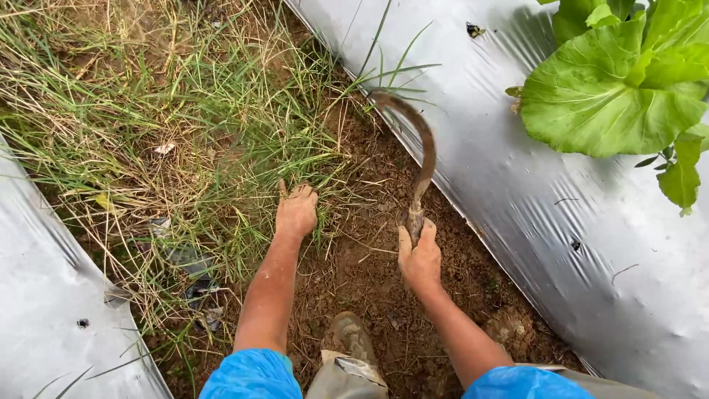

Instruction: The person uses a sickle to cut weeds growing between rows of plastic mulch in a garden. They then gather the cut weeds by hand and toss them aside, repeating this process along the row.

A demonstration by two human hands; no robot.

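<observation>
In the furrow between two beds, the near stretch of soil [369, 281] lies mostly bare and brown, with only loose dry stalks scattered on it, so the weeding there looks largely done. What is left, by the look of it, is the thick patch of grass [185, 125] that fills the far and left part of the furrow, green blades mixed with yellow, dead ones. The left hand [296, 210] is pressed into the near edge of that grass, its fingers [299, 193] curled down around a tuft at the base. The right hand [419, 255] has its fingers [427, 235] wrapped tight round the handle of a sickle [425, 159], whose curved, rusty blade arches up and away, its tip hanging above the grass edge beside the right bed. A muddy boot [353, 338] stands on the cleared soil between the two arms, and blue sleeves [251, 375] cover the upper arms. Silver plastic sheeting [517, 170] covers the right bed, with a broad-leaved green plant [613, 96] growing through it at the far right; more sheeting lies at the near left. No packages, labels or signs show anywhere.
</observation>
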